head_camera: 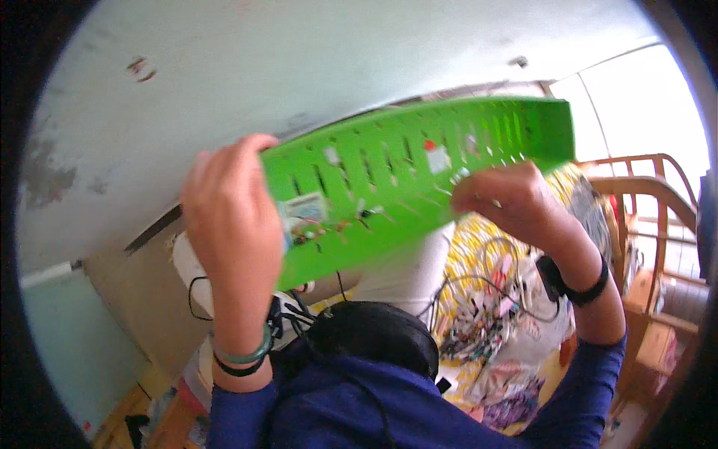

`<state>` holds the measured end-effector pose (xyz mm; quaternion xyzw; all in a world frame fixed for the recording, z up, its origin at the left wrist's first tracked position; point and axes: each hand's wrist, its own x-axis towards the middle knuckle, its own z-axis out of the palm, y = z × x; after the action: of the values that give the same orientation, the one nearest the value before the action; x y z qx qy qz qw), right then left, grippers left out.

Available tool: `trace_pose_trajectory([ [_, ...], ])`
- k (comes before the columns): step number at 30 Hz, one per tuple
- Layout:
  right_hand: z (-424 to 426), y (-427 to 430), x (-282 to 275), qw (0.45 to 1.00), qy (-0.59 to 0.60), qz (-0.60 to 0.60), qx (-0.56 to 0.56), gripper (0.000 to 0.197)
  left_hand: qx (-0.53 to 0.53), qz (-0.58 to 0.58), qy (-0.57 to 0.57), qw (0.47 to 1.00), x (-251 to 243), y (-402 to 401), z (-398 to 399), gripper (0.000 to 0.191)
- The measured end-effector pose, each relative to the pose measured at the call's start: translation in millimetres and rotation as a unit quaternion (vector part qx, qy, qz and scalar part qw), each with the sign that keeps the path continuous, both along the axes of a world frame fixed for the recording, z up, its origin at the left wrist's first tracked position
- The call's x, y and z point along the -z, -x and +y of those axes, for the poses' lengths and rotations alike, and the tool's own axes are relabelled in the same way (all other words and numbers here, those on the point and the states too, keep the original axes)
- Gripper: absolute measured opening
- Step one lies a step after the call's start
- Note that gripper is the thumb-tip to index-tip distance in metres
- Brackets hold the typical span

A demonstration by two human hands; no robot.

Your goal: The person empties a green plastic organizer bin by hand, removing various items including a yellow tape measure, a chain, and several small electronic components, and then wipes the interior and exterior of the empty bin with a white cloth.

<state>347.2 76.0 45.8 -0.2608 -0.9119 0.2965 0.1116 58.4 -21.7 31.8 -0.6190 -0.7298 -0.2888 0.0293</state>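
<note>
My left hand (233, 207) grips the left end of a long green slotted plastic tray (404, 219), which is held up and tilted in front of me. My right hand (502, 202) is at the tray's lower right side, its fingers bent inward; whether they pinch a small item is blurred. Inside the tray lie a pale card (305, 207), a white square piece (438, 160), a small red piece (429, 145) and several tiny bits near the lower edge.
Below right, a pile of small mixed items (477, 331) lies on a yellow-and-white patterned cloth (482, 247), with a dark cable looping over it. A wooden bed rail (645, 185) stands at the right. The pale wall (280, 62) rises close behind the tray.
</note>
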Motion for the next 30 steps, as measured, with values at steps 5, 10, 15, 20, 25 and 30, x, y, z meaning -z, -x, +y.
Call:
trace_pose_trajectory([
  [5, -26.3, -23.9, -17.5, 0.984, -0.096, 0.047, 0.140, 0.010, -0.020, -0.008, -0.002, 1.000, 8.2, 3.2, -4.4, 0.022],
  [10, -83.0, -102.0, 4.9, 0.936, -0.206, -0.018, 0.284, 0.011, 0.001, 0.034, -0.022, 0.999, 10.5, 2.3, -1.1, 0.022],
  [15, -105.7, -122.5, 14.4, 0.906, -0.053, -0.061, 0.416, 0.010, -0.012, 0.039, 0.002, 0.999, 2.5, 7.5, -3.8, 0.019],
  [20, -163.6, -201.9, 109.2, 0.849, 0.051, -0.263, 0.455, 0.016, 0.003, 0.020, -0.013, 1.000, -1.6, 1.1, -2.5, 0.017],
  [25, -236.4, -234.4, 191.2, 0.811, 0.172, -0.258, 0.496, 0.015, 0.023, 0.042, -0.051, 0.998, 7.0, 8.2, -2.2, 0.016],
  [30, -246.5, -250.6, 207.8, 0.856, 0.122, -0.332, 0.376, 0.017, 0.008, 0.044, -0.045, 0.998, 7.7, 11.6, -3.7, 0.017],
])
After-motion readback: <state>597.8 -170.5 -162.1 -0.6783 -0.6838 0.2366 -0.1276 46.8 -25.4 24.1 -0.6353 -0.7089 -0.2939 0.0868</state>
